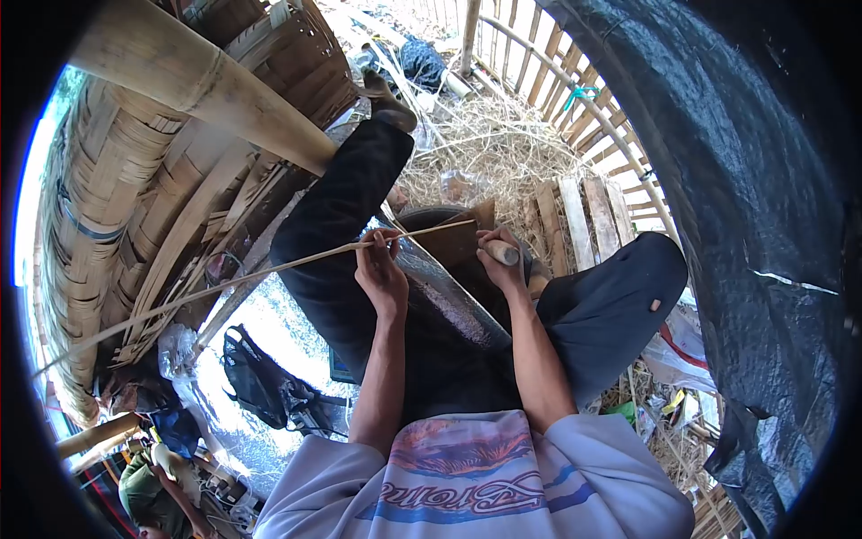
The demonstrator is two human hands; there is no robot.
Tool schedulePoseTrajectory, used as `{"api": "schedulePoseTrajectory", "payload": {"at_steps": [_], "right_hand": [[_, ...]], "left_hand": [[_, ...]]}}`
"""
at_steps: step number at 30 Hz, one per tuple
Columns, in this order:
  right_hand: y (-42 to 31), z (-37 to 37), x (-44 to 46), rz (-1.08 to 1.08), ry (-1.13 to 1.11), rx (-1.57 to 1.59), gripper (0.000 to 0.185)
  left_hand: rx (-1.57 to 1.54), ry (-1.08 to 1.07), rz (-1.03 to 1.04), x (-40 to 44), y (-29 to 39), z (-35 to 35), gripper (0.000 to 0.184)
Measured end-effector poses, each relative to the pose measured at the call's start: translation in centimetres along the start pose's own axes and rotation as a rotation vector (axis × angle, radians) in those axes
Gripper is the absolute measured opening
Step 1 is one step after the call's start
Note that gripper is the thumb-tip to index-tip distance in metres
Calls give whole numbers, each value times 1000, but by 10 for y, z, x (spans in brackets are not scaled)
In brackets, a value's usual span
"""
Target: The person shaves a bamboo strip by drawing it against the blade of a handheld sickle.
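Observation:
My left hand (pixel 382 274) is closed round a long thin bamboo strip (pixel 296 261), which runs far out to the lower left. The strip's short end reaches right, towards my right hand (pixel 503 260). In that hand is a knife with a pale, rounded wooden handle (pixel 504 252); its broad brownish blade (pixel 446 242) appears to point left, just under the strip's end. Whether blade and strip touch, I cannot tell. Below the hands a silvery, crinkled sheet-covered length (pixel 453 292) lies slanting between my dark-trousered legs (pixel 337 225).
A thick bamboo pole (pixel 206 76) crosses the upper left beside a woven bamboo wall (pixel 117 171). Black plastic sheeting (pixel 763 180) hangs at right. Straw (pixel 498 135) and wooden slats (pixel 579 220) lie ahead. A black backpack (pixel 256 377) and another person (pixel 162 490) are lower left.

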State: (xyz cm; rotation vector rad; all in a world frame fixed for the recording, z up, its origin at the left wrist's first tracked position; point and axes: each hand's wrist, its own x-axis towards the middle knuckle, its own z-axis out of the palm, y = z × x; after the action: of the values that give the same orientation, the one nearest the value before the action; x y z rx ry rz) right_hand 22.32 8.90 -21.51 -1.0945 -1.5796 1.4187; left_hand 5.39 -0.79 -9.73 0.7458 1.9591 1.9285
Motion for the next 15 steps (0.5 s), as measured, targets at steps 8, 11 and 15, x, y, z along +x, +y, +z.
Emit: {"api": "schedulePoseTrajectory", "payload": {"at_steps": [8, 11, 15], "right_hand": [[28, 9, -4, -86, 84, 22, 27], [-7, 7, -9, 146, 188, 360, 28], [-36, 0, -8, 224, 299, 481, 30]], "left_hand": [[205, -173, -130, 7, -63, 17, 23], [191, -96, -89, 9, -51, 18, 24], [238, -140, 69, 5, -2, 9, 25]]}}
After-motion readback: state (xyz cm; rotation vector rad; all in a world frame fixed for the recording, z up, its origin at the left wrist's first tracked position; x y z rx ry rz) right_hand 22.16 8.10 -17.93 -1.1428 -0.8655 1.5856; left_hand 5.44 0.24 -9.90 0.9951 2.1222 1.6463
